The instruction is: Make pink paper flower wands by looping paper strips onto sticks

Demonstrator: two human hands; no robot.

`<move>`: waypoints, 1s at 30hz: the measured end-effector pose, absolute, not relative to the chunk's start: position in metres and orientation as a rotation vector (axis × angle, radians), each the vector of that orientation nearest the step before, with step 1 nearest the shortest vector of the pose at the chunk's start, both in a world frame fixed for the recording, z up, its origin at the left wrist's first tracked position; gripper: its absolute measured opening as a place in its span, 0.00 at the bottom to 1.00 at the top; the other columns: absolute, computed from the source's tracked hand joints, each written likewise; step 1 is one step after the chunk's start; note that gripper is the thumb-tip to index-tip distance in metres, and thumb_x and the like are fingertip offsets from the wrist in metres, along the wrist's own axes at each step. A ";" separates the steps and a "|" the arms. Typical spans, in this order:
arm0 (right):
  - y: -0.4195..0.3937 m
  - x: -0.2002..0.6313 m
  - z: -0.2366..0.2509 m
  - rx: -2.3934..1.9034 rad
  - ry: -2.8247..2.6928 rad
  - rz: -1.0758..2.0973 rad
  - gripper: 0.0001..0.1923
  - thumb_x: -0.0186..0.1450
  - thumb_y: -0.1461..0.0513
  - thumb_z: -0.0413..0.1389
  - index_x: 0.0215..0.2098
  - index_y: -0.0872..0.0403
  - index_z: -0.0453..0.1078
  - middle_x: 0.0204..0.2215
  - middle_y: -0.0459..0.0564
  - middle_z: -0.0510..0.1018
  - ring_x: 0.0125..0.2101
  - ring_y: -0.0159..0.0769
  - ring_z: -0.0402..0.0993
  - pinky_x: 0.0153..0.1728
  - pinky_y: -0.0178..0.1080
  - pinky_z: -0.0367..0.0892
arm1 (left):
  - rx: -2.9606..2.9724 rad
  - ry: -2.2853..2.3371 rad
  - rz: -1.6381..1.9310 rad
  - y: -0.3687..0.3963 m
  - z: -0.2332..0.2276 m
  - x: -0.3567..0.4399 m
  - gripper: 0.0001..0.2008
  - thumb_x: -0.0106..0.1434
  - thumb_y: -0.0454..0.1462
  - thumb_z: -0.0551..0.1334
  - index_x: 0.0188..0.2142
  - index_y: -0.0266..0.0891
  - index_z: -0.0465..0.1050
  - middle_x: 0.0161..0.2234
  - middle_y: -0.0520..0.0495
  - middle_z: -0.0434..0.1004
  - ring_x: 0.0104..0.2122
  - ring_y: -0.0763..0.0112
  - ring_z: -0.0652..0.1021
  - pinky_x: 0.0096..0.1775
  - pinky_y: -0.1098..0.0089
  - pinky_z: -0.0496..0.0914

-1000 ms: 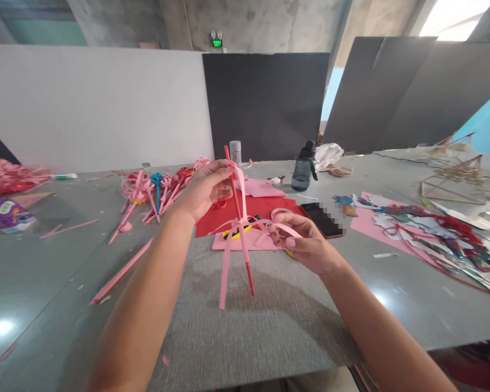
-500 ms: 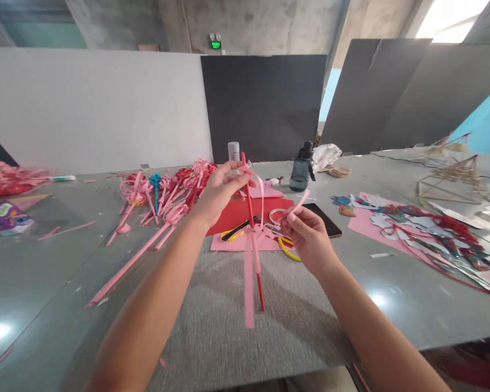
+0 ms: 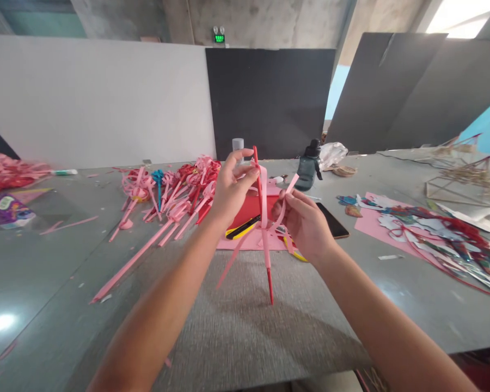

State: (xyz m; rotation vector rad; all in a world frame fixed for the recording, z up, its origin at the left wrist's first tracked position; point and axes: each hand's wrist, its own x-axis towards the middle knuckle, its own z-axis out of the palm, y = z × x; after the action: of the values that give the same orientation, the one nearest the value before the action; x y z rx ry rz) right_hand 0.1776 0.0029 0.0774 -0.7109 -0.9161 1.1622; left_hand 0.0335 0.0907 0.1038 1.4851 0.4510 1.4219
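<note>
Fingers of the left hand (image 3: 232,188) pinch the red stick's (image 3: 262,218) top | right hand (image 3: 306,223) fingers grip a pink paper strip (image 3: 288,190) beside it | loops partly wound, ends loose below fingers | finished flower sticks (image 3: 175,188) piled beyond left fingers.

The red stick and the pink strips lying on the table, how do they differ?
The red stick stands nearly upright, held near its top by the left hand; the pink strips lie flat on the table, untouched. The stick is thin and red with pink ribbon wound on it; the strips are wider and plain pink. Both are long and narrow.
</note>
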 end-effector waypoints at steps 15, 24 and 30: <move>0.009 0.127 0.111 -0.643 -0.790 1.234 0.04 0.61 0.65 0.60 0.28 0.53 0.70 0.24 0.42 0.75 0.19 0.28 0.66 0.18 0.34 0.64 | 1.342 0.316 1.446 0.101 0.092 0.032 0.10 0.67 0.41 0.66 0.47 0.48 0.70 0.35 0.53 0.77 0.24 0.77 0.74 0.26 0.76 0.70; 0.029 0.138 0.105 -0.690 -0.752 1.285 0.10 0.58 0.65 0.63 0.30 0.50 0.65 0.24 0.43 0.78 0.22 0.31 0.71 0.20 0.33 0.66 | 1.338 0.338 1.500 0.107 0.089 0.033 0.07 0.64 0.37 0.69 0.39 0.43 0.72 0.29 0.55 0.72 0.24 0.78 0.71 0.26 0.77 0.69; 0.028 0.136 0.102 -0.602 -0.818 1.170 0.10 0.58 0.63 0.66 0.32 0.51 0.68 0.26 0.42 0.76 0.25 0.29 0.71 0.25 0.34 0.68 | 1.530 0.624 1.525 0.102 0.090 0.038 0.06 0.73 0.42 0.60 0.45 0.45 0.73 0.33 0.51 0.77 0.26 0.73 0.75 0.27 0.72 0.73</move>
State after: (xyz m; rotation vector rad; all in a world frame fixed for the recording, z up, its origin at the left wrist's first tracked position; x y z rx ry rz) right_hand 0.1363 0.0281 0.1017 -0.6018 -0.8177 1.1700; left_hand 0.0375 0.1020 0.0904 1.5298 0.6236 1.5246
